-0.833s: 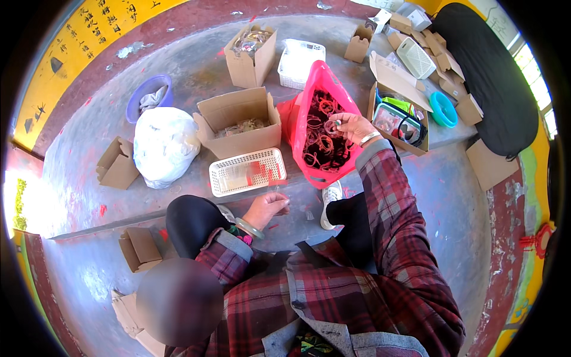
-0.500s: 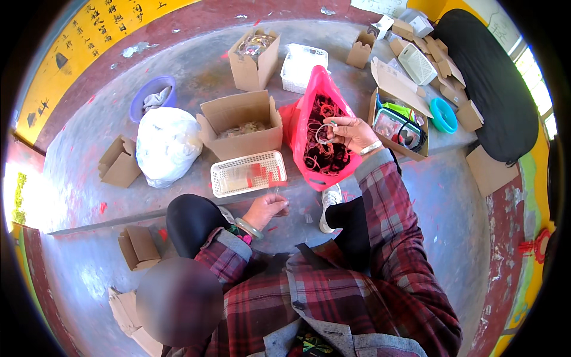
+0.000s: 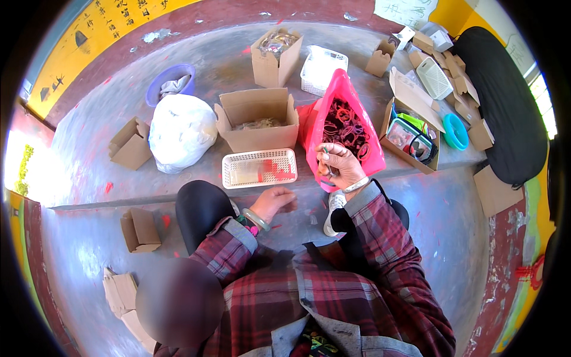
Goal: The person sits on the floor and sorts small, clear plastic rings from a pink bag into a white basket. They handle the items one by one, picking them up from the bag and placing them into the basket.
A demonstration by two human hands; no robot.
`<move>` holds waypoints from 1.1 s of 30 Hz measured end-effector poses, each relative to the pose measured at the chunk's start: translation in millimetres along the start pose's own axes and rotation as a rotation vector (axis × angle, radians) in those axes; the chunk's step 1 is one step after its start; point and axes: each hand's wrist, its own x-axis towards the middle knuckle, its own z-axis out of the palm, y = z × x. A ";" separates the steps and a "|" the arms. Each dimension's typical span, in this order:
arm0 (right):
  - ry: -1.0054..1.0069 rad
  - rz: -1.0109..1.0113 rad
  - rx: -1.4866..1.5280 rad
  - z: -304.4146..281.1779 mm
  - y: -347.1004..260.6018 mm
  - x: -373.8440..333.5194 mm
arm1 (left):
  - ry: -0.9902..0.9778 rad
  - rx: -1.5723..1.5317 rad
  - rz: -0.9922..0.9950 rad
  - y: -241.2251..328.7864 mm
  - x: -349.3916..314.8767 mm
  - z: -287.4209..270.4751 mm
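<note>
My right hand (image 3: 344, 166) is raised over the near edge of a pink plastic bag (image 3: 375, 149). Its thumb and fingers pinch a small thin hair tie (image 3: 326, 156), only partly visible. Inside the open bag lies a heap of red, maroon and dark hair ties (image 3: 345, 126). My left hand (image 3: 273, 203) hovers in front of a white plastic basket (image 3: 229, 174), fingers pressed together; what they hold, if anything, is too small to make out. Clear packets and something red lie in that basket.
Behind the basket stands an open cardboard box (image 3: 262, 138), with a stuffed white bag (image 3: 182, 132) at its left. A second filled box (image 3: 275, 66) and a white basket (image 3: 321, 83) are farther back. A box of goods (image 3: 410, 153) and a turquoise basin (image 3: 456, 132) sit right.
My right hand has drawn down and nearer from above the pink bag, bringing the hair tie along. My left hand has turned slightly, its fingers now pointing right. The whole view has shifted a little.
</note>
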 end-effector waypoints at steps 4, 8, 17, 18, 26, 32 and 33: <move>0.019 0.088 -0.027 5.1 2.1 -0.9 | 0.026 -0.016 -0.004 -0.8 1.0 0.5; 0.011 0.171 -0.122 6.2 -4.6 -0.6 | 0.037 -0.046 0.016 0.6 0.1 0.5; 0.074 0.020 -0.367 12.3 -4.5 -5.4 | -0.012 -0.039 0.044 2.8 0.7 -2.6; 0.025 0.011 -0.414 9.6 -5.2 -5.2 | -0.013 -0.034 0.051 1.0 1.6 -3.2; 0.022 0.019 -0.258 4.4 -1.3 -2.8 | -0.086 -0.007 0.077 9.6 -1.7 0.9; -0.015 0.000 -0.048 7.7 -2.0 -2.8 | -0.063 0.006 0.191 22.9 -7.5 0.1; -0.013 0.003 -0.006 6.9 -2.1 -1.4 | -0.041 0.029 0.198 26.1 -9.6 2.2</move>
